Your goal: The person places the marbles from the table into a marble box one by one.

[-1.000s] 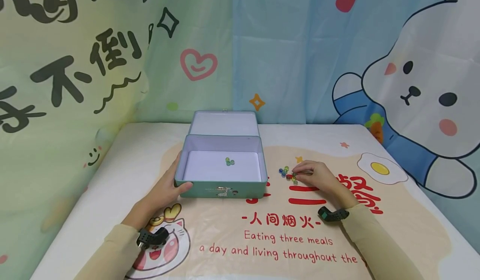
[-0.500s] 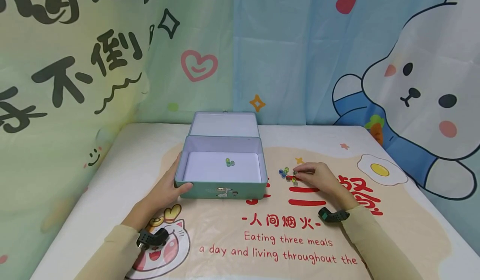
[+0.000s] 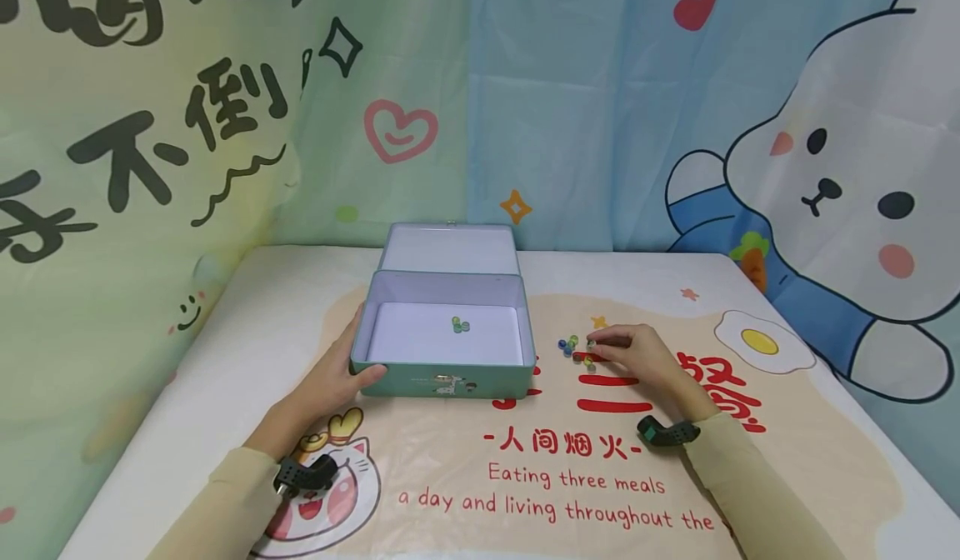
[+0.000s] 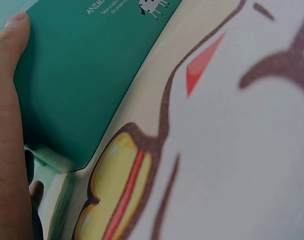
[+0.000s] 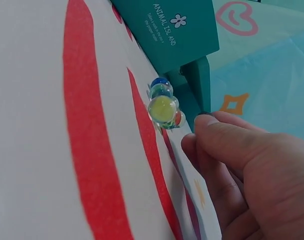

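Moved since the earliest frame: the right hand [image 3: 637, 360], its fingertips drawn slightly toward 3 o'clock, so that a dark marble [image 5: 204, 115] now shows at them; left hand [image 3: 333, 377] and box [image 3: 442, 382] as before. Right hand: narrow, thumb and finger pinching the dark marble (mostly covered, a mere dark edge in the right wrist view); whether it touches the table [image 3: 292, 285] cannot be told. Loose marbles [image 5: 163, 108]: a small cluster of clear glass with blue, green, yellow and red in them, on the table at 3 o'clock of the box, just beside the fingertips at 9 o'clock. Left hand: gripping the box at 8 o'clock, thumb on the front, fingers along the side. Box: green outside, pale inside, upright, lid [image 3: 448, 248] open at 12 o'clock, lettering on the front. Inner marbles [image 3: 460, 325]: a few, greenish, touching or nearly so, near the middle of the floor. Table: printed with red lettering, a cat [image 3: 341, 493] at 7 o'clock of the box, an egg [image 3: 761, 337] at 3. Backdrop [image 3: 543, 110]: green and blue, rabbit [image 3: 847, 160] at 2 o'clock.
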Available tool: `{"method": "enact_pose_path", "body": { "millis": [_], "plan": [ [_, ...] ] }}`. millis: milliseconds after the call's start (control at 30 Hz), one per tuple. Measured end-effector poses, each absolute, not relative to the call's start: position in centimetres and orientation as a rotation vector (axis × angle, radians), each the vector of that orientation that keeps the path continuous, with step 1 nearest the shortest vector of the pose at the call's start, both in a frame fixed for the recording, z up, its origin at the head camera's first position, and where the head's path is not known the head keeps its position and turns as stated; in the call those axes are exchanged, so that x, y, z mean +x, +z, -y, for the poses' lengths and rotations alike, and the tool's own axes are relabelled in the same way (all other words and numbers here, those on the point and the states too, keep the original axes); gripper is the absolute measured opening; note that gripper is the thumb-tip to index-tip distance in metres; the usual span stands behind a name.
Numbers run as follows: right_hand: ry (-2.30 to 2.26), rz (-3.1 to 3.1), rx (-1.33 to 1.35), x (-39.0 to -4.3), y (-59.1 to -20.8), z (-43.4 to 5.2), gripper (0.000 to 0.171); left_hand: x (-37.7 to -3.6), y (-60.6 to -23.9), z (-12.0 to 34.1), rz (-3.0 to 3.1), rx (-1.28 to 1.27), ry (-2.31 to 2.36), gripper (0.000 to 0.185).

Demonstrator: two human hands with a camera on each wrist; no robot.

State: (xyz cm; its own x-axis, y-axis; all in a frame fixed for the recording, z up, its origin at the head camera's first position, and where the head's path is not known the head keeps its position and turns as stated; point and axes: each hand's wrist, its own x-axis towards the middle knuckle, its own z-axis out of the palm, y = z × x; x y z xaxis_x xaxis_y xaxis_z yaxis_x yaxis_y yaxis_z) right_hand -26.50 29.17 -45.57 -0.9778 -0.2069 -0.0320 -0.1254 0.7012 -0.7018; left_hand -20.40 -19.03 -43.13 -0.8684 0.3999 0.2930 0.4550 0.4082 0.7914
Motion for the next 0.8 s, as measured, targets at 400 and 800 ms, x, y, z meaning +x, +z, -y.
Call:
{"method": "enact_pose_path", "body": {
  "millis": [400, 800],
  "plan": [
    [-1.193, -2.804, -0.270, -26.5, -44.9, -28.4, 0.031, -20.1, -42.7, 19.0, 2.594, -0.767, -1.509, 0.102],
    [-1.230, -2.779, -0.248, -26.5, -44.4, -27.6, 0.033, -21.0, -44.2, 19.4, 2.591, -0.753, -1.498, 0.103]
  ]
}}
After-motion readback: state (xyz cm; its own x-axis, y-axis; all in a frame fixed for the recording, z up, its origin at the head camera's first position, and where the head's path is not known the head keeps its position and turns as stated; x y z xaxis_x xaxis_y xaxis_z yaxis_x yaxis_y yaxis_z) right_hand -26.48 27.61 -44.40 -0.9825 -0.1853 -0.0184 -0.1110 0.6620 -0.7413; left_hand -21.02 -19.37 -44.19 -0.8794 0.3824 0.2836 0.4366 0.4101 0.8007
